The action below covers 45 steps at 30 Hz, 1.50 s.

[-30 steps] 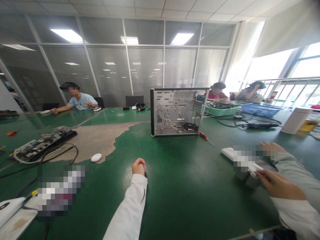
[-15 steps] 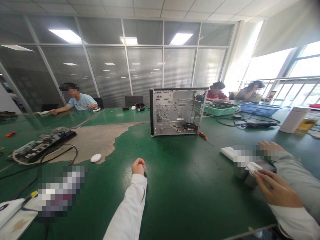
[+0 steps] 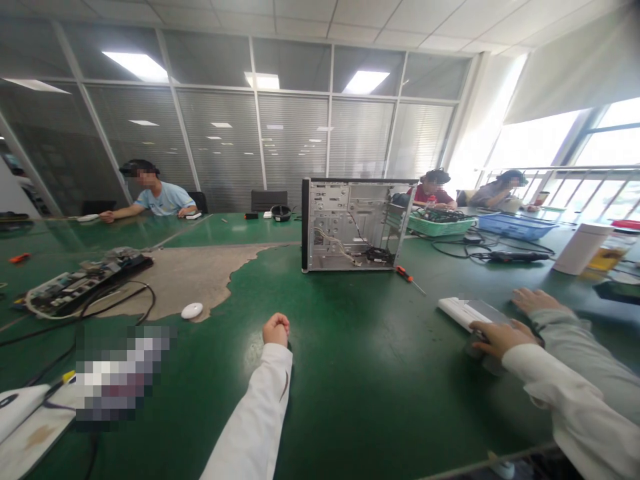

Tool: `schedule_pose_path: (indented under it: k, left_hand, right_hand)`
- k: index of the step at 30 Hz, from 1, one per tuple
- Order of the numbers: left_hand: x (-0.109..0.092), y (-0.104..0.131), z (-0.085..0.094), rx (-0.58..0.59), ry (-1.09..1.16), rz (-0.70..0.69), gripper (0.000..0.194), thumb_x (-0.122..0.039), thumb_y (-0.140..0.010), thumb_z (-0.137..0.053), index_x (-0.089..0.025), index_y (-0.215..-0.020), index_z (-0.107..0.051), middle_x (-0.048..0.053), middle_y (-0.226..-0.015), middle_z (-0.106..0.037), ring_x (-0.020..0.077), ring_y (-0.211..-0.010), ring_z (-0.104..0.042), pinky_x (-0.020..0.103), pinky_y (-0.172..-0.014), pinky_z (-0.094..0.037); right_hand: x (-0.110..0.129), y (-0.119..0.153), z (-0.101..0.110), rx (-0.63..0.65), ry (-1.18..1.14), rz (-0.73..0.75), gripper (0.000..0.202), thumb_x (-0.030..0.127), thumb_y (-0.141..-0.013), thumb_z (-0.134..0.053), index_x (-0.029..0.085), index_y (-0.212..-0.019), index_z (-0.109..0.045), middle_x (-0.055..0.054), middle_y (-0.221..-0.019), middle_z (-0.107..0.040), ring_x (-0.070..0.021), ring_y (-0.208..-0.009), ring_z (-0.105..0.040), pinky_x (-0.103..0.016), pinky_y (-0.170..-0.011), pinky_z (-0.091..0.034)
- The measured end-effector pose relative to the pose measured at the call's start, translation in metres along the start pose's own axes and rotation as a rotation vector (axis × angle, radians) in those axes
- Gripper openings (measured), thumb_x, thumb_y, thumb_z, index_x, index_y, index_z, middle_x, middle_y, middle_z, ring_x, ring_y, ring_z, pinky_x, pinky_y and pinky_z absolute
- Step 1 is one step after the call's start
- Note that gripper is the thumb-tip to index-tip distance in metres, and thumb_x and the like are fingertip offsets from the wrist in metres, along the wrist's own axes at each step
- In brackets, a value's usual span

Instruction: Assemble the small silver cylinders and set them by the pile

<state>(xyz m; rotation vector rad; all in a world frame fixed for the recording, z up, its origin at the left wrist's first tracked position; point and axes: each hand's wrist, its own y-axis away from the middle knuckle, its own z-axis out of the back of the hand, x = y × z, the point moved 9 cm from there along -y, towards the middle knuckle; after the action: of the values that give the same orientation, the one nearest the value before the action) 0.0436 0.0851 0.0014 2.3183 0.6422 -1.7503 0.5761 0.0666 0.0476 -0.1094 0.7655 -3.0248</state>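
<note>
My left hand (image 3: 276,329) rests on the green tabletop with its fingers curled into a fist, and nothing shows in it. At the right, my right hand (image 3: 503,339) has its fingers bent over the near side of a flat white and grey object (image 3: 457,312) whose kind I cannot make out. Part of that object is hidden under the hand. Beyond the left hand stands an open computer case (image 3: 353,227), upright, with loose cables inside. An orange-handled screwdriver (image 3: 405,274) lies by its lower right corner.
A co-worker's grey-sleeved hand (image 3: 537,300) lies close beside my right hand. Circuit boards (image 3: 85,283), cables and a white oval object (image 3: 192,311) are at the left. Green (image 3: 443,227) and blue (image 3: 517,227) baskets, and a white cylinder (image 3: 581,249), stand at the right.
My right hand has moved left and forward over the white and grey object. The co-worker's grey-sleeved hand has shifted slightly left. My left hand stays nearly still.
</note>
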Motion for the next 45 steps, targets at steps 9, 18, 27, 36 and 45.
schedule_pose_path:
  k: [9,18,27,36,45]
  left_hand:
    - [0.003,0.0,-0.002,0.023,-0.053,0.012,0.016,-0.008,-0.037,-0.028,-0.016,-0.042,-0.041,-0.008,-0.028,-0.036,0.0046,-0.028,-0.03,0.015,-0.032,-0.02]
    - [0.007,0.0,-0.008,0.093,-0.192,0.029,0.017,-0.006,-0.041,-0.028,-0.016,-0.044,-0.042,-0.009,-0.031,-0.036,0.0047,-0.03,-0.032,0.015,-0.034,-0.024]
    - [0.016,0.006,-0.027,0.233,-0.387,0.023,0.025,0.002,-0.05,-0.034,-0.016,-0.056,-0.05,-0.007,-0.045,-0.049,0.0057,-0.039,-0.045,0.016,-0.044,-0.036]
    - [0.008,0.015,-0.042,0.36,-0.733,-0.083,0.03,0.002,-0.056,-0.036,-0.017,-0.07,-0.053,-0.004,-0.057,-0.055,0.0068,-0.048,-0.05,0.018,-0.051,-0.039]
    - [0.009,0.019,-0.044,0.381,-0.732,-0.079,0.03,0.002,-0.057,-0.036,-0.017,-0.073,-0.053,-0.004,-0.058,-0.054,0.0059,-0.047,-0.05,0.017,-0.051,-0.039]
  right_hand:
    - [0.09,-0.01,-0.026,0.383,0.101,0.19,0.025,0.031,-0.065,-0.049,0.02,-0.086,-0.056,-0.009,-0.081,-0.062,-0.0231,-0.084,-0.055,-0.039,-0.085,-0.028]
    - [0.306,-0.007,-0.013,0.149,-0.373,0.477,0.049,0.031,-0.067,-0.048,0.015,-0.112,-0.036,-0.006,-0.087,-0.059,-0.0175,-0.088,-0.051,-0.034,-0.083,-0.032]
    - [0.369,-0.009,-0.055,0.21,-0.891,0.419,0.075,0.024,-0.058,-0.057,0.018,-0.121,-0.018,-0.005,-0.095,-0.053,-0.0165,-0.086,-0.051,-0.034,-0.079,-0.038]
    - [0.353,-0.011,-0.062,0.241,-1.048,0.354,0.064,0.011,-0.056,-0.049,0.02,-0.116,-0.027,-0.002,-0.091,-0.053,-0.0119,-0.079,-0.053,-0.031,-0.079,-0.041]
    - [0.355,-0.008,-0.046,0.195,-1.05,0.404,0.057,0.012,-0.059,-0.045,0.021,-0.114,-0.033,-0.003,-0.093,-0.053,-0.0124,-0.081,-0.051,-0.029,-0.073,-0.043]
